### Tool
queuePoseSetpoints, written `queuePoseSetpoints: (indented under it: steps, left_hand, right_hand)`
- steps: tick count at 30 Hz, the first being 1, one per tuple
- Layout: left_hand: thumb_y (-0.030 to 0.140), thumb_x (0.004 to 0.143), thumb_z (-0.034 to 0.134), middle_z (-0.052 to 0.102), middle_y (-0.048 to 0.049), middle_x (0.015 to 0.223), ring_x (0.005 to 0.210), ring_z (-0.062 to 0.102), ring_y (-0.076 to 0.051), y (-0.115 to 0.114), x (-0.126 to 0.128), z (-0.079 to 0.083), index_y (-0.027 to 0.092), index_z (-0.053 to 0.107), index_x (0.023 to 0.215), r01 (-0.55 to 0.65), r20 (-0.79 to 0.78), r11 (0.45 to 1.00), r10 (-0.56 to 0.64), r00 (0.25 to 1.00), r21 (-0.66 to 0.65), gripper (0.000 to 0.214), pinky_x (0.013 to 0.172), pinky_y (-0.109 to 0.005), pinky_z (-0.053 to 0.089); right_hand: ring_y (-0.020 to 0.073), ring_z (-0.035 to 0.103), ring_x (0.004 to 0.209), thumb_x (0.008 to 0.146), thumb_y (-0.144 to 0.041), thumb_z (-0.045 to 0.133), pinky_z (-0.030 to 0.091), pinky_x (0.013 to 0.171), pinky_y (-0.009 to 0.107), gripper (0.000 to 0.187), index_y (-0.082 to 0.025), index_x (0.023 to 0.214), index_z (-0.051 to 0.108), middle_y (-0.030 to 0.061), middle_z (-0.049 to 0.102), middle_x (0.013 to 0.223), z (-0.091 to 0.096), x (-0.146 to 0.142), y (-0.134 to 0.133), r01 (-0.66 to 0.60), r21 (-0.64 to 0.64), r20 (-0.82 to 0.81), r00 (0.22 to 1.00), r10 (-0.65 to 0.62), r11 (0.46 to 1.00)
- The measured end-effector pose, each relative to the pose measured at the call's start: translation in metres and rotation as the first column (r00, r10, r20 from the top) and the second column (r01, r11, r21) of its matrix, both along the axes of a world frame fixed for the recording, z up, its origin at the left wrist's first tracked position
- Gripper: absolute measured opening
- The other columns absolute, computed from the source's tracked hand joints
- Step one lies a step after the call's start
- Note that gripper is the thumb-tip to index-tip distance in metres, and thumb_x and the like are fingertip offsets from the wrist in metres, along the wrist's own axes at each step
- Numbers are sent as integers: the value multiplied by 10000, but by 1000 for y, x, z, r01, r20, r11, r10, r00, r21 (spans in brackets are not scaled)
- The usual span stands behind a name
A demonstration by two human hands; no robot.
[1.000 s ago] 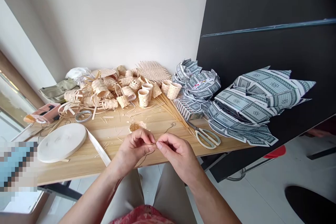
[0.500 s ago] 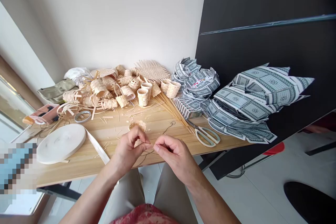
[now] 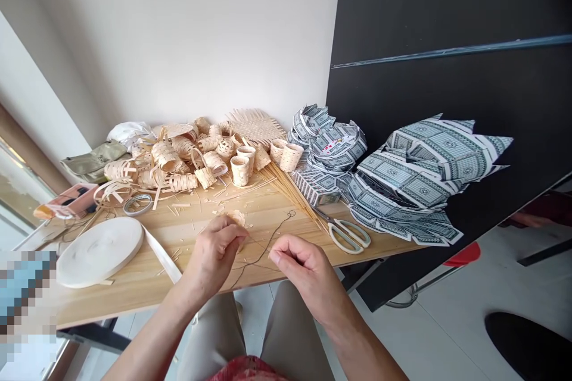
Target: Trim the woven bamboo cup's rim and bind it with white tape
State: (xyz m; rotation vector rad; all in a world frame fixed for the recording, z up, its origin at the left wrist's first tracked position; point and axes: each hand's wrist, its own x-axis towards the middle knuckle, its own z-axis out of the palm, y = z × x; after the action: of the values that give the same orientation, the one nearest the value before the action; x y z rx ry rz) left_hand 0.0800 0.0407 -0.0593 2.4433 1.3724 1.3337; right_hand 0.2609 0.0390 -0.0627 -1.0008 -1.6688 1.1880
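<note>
Above the table's front edge, my left hand (image 3: pixel 217 253) is closed in a pinch on one part of a thin dark thread (image 3: pixel 256 241). A short way to the right, my right hand (image 3: pixel 304 268) pinches the same thread between thumb and forefinger. Whether a needle is in the right fingertips is too small to tell. More dark thread (image 3: pixel 279 227) lies in a curve on the tabletop behind and under the hands. Just behind my left hand is a small birch-bark piece (image 3: pixel 235 216), partly hidden by the fingers.
A white roll of ribbon (image 3: pixel 100 253) and a tape ring (image 3: pixel 137 205) lie left. Woven baskets (image 3: pixel 165 156) and bark cups (image 3: pixel 240 171) fill the back. Thin sticks (image 3: pixel 295 187), scissors (image 3: pixel 348 235) and folded-card bowls (image 3: pixel 402 181) are at the right.
My hands have moved apart from nearly touching fingertips, and thread now spans the gap. The camera view has shifted slightly.
</note>
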Motion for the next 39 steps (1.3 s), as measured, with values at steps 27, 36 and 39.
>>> queuePoseSetpoints:
  steps: [27,36,39]
  left_hand:
    - [129,825,526,589,-32,768,711,569,-110,-8,4,24,147,647,815,190,88,937,-171,981,-292,123,659,-215,438]
    - [328,866,476,598,-43,889,826,547,-148,-12,-16,39,154,637,905,256,237,773,-140,961,-580,240,732,-249,407]
    - [365,882,436,594,-45,884,833,540,-152,-11,-14,42,148,635,893,290,229,770,-190,955,-569,295,749,-256,398]
  right_hand:
    - [82,311,559,755,-290,583,244,512,226,204,-163,605,529,-40,392,581,3,-1,13,-23,7,-218,976,24,1000]
    - [97,370,564,765,-313,572,287,550,238,202,-167,625,562,-30,461,588,16,6,16,-72,75,-103,991,79,995]
    - [90,350,548,765,-302,571,280,544,237,202,-168,616,554,-40,433,568,17,4,16,-103,64,-93,990,109,993]
